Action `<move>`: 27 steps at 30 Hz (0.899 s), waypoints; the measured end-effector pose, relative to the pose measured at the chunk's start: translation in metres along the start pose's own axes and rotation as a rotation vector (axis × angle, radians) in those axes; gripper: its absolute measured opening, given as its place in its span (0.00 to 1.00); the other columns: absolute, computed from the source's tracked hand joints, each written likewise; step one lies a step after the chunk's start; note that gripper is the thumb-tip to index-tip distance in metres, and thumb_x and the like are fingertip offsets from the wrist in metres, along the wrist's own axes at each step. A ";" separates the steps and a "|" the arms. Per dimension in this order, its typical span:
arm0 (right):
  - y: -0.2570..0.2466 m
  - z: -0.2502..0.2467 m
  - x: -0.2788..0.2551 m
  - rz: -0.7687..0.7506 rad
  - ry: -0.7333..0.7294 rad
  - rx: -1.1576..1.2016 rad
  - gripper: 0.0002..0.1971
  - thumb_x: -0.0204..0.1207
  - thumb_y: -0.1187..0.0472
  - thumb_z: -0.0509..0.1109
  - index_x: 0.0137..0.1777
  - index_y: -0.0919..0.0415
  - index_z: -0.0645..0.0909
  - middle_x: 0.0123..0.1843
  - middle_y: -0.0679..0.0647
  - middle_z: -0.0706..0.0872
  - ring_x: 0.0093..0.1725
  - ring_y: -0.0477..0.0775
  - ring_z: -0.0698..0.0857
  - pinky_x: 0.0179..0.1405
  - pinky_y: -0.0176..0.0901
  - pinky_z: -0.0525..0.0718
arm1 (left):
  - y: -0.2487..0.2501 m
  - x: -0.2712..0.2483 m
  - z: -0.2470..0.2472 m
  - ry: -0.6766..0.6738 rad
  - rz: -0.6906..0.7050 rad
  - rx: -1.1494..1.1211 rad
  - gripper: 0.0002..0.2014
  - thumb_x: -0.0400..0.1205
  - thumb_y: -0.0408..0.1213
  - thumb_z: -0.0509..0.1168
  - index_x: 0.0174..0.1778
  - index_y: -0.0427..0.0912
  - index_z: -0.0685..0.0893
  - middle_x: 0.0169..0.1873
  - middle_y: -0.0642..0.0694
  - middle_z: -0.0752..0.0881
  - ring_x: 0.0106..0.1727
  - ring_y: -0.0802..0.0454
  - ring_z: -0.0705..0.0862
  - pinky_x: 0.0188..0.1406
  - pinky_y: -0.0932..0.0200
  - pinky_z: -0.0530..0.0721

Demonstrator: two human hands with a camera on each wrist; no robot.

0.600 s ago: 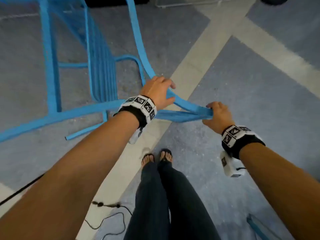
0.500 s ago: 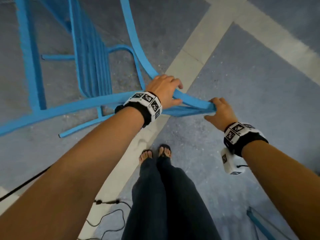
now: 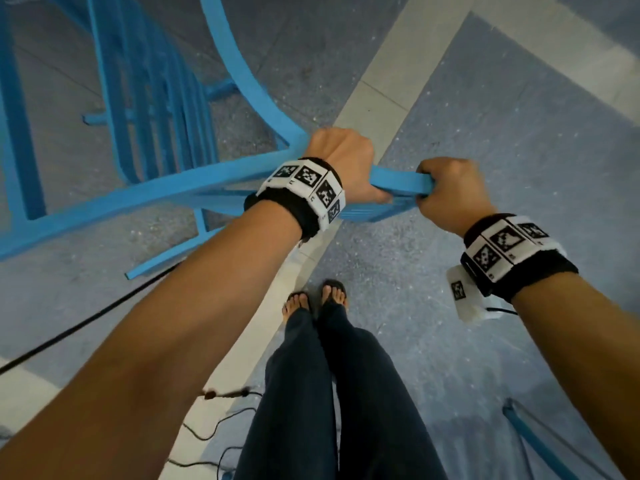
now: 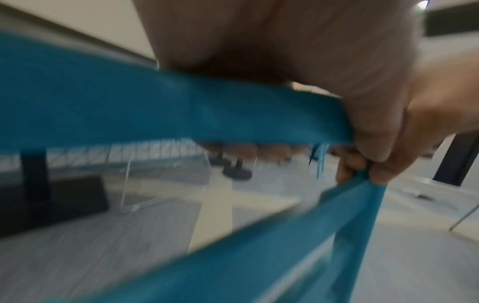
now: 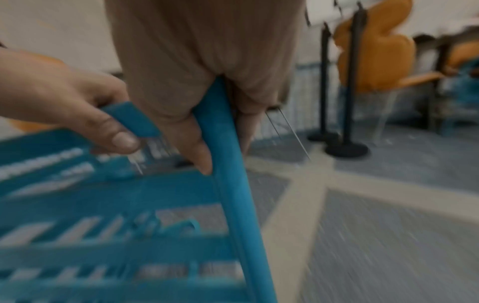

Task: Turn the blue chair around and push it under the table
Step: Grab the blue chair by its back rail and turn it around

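Note:
The blue chair, metal with a slatted seat, stands tilted at the upper left of the head view. My left hand grips its top rail at the corner where a curved side bar joins. My right hand grips the free end of the same rail, a short way to the right. In the left wrist view the blue rail runs under my palm. The right wrist view shows my right hand wrapped round a blue bar, with my left hand beside it. No table is in view.
My feet stand on a pale floor stripe just below the chair. Black cables lie on the grey floor at lower left. Another blue frame shows at lower right. Black stanchion posts and orange chairs stand further off.
The chair has swung round and come closer to me. My hands sit nearer together on the rail, and the left hand's fingers now wrap fully over it.

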State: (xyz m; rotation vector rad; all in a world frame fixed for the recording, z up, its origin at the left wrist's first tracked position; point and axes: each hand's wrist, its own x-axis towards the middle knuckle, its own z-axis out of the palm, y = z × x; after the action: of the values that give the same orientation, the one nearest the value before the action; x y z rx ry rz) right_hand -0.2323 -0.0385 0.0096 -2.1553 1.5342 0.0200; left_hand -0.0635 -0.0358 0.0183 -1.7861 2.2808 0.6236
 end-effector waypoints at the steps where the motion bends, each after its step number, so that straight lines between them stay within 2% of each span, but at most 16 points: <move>1: -0.011 -0.018 0.000 -0.040 0.003 0.003 0.07 0.59 0.77 0.68 0.37 0.70 0.82 0.36 0.73 0.86 0.36 0.70 0.84 0.31 0.46 0.72 | 0.003 -0.005 -0.018 0.002 0.015 -0.014 0.23 0.68 0.64 0.63 0.34 0.44 0.81 0.37 0.38 0.87 0.36 0.40 0.79 0.34 0.55 0.68; 4: -0.047 -0.076 -0.007 -0.163 0.023 0.002 0.06 0.59 0.76 0.70 0.37 0.71 0.82 0.35 0.72 0.86 0.35 0.69 0.83 0.32 0.46 0.72 | 0.009 -0.026 -0.069 0.020 0.031 -0.098 0.24 0.70 0.65 0.61 0.32 0.45 0.79 0.25 0.46 0.77 0.35 0.40 0.78 0.35 0.55 0.68; 7: -0.065 -0.121 -0.022 -0.189 0.085 0.151 0.08 0.58 0.67 0.74 0.38 0.65 0.83 0.33 0.64 0.85 0.34 0.58 0.81 0.33 0.42 0.71 | 0.014 -0.055 -0.117 0.117 -0.044 -0.153 0.32 0.63 0.76 0.60 0.26 0.46 0.79 0.18 0.50 0.71 0.30 0.42 0.76 0.33 0.55 0.67; 8: -0.065 -0.128 -0.026 -0.176 0.090 0.287 0.11 0.57 0.63 0.75 0.39 0.63 0.82 0.35 0.63 0.85 0.35 0.56 0.81 0.34 0.44 0.75 | 0.016 -0.063 -0.131 0.163 -0.063 -0.153 0.33 0.61 0.78 0.60 0.24 0.46 0.78 0.18 0.50 0.71 0.29 0.43 0.76 0.32 0.56 0.67; 10: -0.057 -0.128 -0.031 -0.095 0.021 0.537 0.19 0.57 0.61 0.79 0.48 0.63 0.80 0.45 0.64 0.87 0.45 0.57 0.84 0.45 0.50 0.82 | 0.023 -0.080 -0.156 0.239 -0.085 -0.165 0.33 0.60 0.78 0.61 0.24 0.46 0.77 0.19 0.51 0.71 0.30 0.44 0.75 0.31 0.56 0.67; 11: -0.052 -0.123 -0.033 -0.032 -0.060 0.578 0.24 0.57 0.64 0.82 0.53 0.63 0.79 0.50 0.63 0.86 0.49 0.56 0.83 0.50 0.47 0.82 | 0.026 -0.088 -0.168 0.276 -0.096 -0.181 0.32 0.60 0.77 0.62 0.24 0.47 0.77 0.20 0.52 0.71 0.31 0.46 0.74 0.31 0.56 0.67; 12: -0.048 -0.115 -0.034 0.042 -0.149 0.570 0.25 0.58 0.66 0.83 0.55 0.63 0.78 0.52 0.60 0.85 0.50 0.54 0.82 0.50 0.42 0.82 | 0.028 -0.097 -0.178 0.317 -0.109 -0.196 0.31 0.61 0.76 0.63 0.23 0.48 0.74 0.20 0.53 0.70 0.32 0.47 0.73 0.32 0.56 0.66; 13: -0.043 -0.103 -0.034 0.111 -0.191 0.550 0.22 0.59 0.65 0.83 0.51 0.59 0.80 0.48 0.57 0.85 0.47 0.52 0.82 0.45 0.40 0.82 | 0.027 -0.105 -0.187 0.356 -0.122 -0.207 0.31 0.60 0.76 0.64 0.21 0.49 0.70 0.19 0.53 0.69 0.32 0.47 0.72 0.32 0.56 0.66; 14: -0.043 -0.094 -0.037 0.185 -0.180 0.527 0.15 0.60 0.63 0.83 0.42 0.54 0.80 0.41 0.55 0.85 0.40 0.51 0.81 0.37 0.37 0.82 | 0.026 -0.115 -0.195 0.391 -0.137 -0.218 0.31 0.59 0.76 0.64 0.19 0.49 0.67 0.18 0.54 0.67 0.32 0.47 0.71 0.32 0.56 0.66; 16: -0.045 -0.084 -0.040 0.260 -0.074 0.474 0.16 0.64 0.61 0.80 0.27 0.50 0.74 0.31 0.55 0.80 0.30 0.52 0.76 0.23 0.32 0.74 | 0.022 -0.133 -0.205 0.455 -0.174 -0.248 0.33 0.56 0.77 0.64 0.17 0.49 0.65 0.16 0.55 0.67 0.30 0.47 0.72 0.32 0.56 0.66; 19: -0.060 -0.082 -0.048 0.183 0.062 0.456 0.19 0.65 0.63 0.77 0.23 0.50 0.69 0.29 0.59 0.76 0.26 0.52 0.72 0.21 0.36 0.70 | 0.018 -0.164 -0.212 0.550 -0.222 -0.289 0.36 0.53 0.81 0.60 0.17 0.46 0.69 0.13 0.54 0.68 0.25 0.46 0.74 0.28 0.58 0.67; 21: -0.076 -0.088 -0.052 0.149 0.147 0.474 0.13 0.58 0.59 0.70 0.20 0.51 0.69 0.27 0.58 0.74 0.23 0.48 0.69 0.20 0.36 0.73 | 0.008 -0.183 -0.217 0.645 -0.220 -0.304 0.37 0.54 0.80 0.58 0.18 0.43 0.75 0.12 0.52 0.70 0.23 0.44 0.75 0.25 0.56 0.70; 23: -0.094 -0.097 -0.059 0.130 0.193 0.456 0.07 0.54 0.56 0.67 0.24 0.59 0.75 0.25 0.59 0.75 0.25 0.52 0.74 0.24 0.49 0.79 | -0.005 -0.210 -0.226 0.773 -0.182 -0.389 0.39 0.57 0.79 0.60 0.23 0.39 0.83 0.14 0.45 0.76 0.22 0.42 0.76 0.22 0.50 0.77; 24: -0.105 -0.105 -0.062 0.109 0.215 0.426 0.11 0.54 0.55 0.67 0.28 0.63 0.78 0.25 0.61 0.77 0.26 0.56 0.77 0.27 0.54 0.81 | -0.012 -0.224 -0.230 0.836 -0.150 -0.444 0.40 0.59 0.79 0.60 0.26 0.37 0.85 0.16 0.40 0.79 0.22 0.42 0.76 0.22 0.47 0.78; 25: -0.115 -0.114 -0.066 0.054 0.235 0.377 0.14 0.54 0.53 0.66 0.31 0.65 0.79 0.24 0.63 0.79 0.27 0.61 0.80 0.29 0.56 0.81 | -0.020 -0.239 -0.234 0.886 -0.122 -0.501 0.40 0.61 0.77 0.61 0.28 0.36 0.86 0.19 0.36 0.82 0.22 0.44 0.77 0.23 0.45 0.79; 27: -0.141 -0.139 -0.078 -0.046 0.276 0.292 0.14 0.54 0.50 0.65 0.27 0.64 0.75 0.20 0.60 0.77 0.27 0.64 0.80 0.28 0.52 0.77 | -0.031 -0.275 -0.238 1.002 -0.077 -0.620 0.34 0.63 0.74 0.63 0.29 0.41 0.86 0.22 0.32 0.84 0.24 0.49 0.76 0.20 0.46 0.77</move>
State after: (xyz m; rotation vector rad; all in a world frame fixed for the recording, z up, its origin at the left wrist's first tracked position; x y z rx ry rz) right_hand -0.1719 0.0103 0.2072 -2.0175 1.5228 -0.5055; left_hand 0.0661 0.0986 0.3319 -2.9931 2.7383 0.5112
